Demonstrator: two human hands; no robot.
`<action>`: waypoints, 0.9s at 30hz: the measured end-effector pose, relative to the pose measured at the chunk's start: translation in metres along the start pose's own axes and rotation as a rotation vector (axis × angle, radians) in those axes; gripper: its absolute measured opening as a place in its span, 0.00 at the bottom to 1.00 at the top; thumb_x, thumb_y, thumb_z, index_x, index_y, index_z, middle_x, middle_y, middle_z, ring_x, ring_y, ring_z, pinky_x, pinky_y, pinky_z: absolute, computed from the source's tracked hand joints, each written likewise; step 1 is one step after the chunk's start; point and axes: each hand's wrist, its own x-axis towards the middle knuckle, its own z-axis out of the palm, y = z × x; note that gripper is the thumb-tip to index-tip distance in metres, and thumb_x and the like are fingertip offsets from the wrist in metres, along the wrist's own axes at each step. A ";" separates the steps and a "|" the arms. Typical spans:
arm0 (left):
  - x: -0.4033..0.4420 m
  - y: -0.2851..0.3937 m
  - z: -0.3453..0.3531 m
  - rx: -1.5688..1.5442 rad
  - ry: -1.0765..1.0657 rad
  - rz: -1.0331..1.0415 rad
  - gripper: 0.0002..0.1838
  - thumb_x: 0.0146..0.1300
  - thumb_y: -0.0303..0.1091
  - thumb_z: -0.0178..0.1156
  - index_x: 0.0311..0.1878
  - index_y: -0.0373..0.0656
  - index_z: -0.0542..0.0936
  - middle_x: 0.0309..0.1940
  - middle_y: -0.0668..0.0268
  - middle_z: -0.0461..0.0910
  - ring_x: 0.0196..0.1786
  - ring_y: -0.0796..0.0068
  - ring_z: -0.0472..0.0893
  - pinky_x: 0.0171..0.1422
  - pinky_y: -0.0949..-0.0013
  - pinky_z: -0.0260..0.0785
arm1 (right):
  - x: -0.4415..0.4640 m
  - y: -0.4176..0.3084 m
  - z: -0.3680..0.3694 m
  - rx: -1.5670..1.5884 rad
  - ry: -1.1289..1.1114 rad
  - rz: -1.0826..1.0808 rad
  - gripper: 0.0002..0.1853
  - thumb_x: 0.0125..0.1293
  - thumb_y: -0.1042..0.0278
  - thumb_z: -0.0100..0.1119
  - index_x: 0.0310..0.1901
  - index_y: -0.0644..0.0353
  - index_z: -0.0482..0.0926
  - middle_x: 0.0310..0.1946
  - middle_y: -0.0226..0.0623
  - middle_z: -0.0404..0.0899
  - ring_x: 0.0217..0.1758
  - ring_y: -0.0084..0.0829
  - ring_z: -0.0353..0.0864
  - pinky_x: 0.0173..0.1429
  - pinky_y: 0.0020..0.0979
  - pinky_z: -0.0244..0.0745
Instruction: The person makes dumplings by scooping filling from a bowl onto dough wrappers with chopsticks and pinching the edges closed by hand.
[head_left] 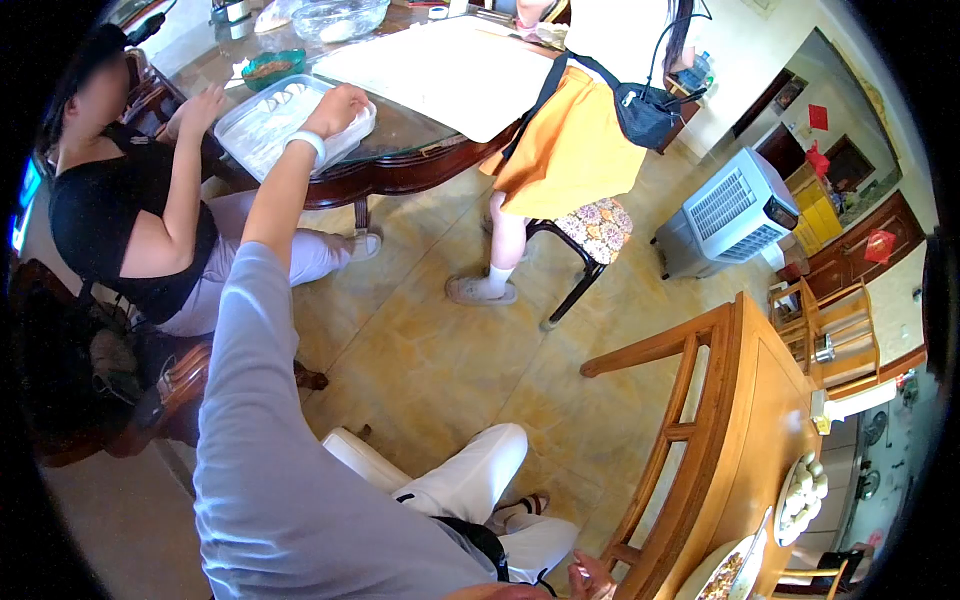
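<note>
Head view: tray (238, 138) sits on the glass-topped table (395, 138), close to the near edge, with a strip of bare glass showing right of it. White board (450, 75) takes up most of the tabletop beyond and to the right; green bowl (272, 66) just past the tray's far side. Seated person in a black top (120, 215) is tight on the tray's left, one hand (203, 106) raised beside it. Person in an orange skirt (580, 125) stands at the board's right end, stool (590, 235) behind. Open floor (410, 320) between the dining table and the wooden table (735, 450) at right.

Left hand (338, 110): over the tray's right end, fingers bent downward, bunched fairly close. Tips hidden behind the hand, so can't tell whether they grip or touch anything. Right hand (592, 580): low at the bottom edge, beside the wooden table, partly cut off; fingers look curled, contents unclear.

White dumplings (283, 97) lie in the tray along its far side, just left of the left hand's fingers, apart from them.
</note>
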 end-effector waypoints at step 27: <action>-0.116 0.124 0.017 -0.617 0.346 -0.077 0.13 0.64 0.36 0.49 0.44 0.38 0.75 0.35 0.56 0.80 0.38 0.57 0.79 0.45 0.63 0.69 | -0.023 0.016 0.014 0.032 -0.014 -0.025 0.19 0.64 0.70 0.55 0.57 0.58 0.71 0.22 0.27 0.68 0.19 0.19 0.62 0.24 0.20 0.59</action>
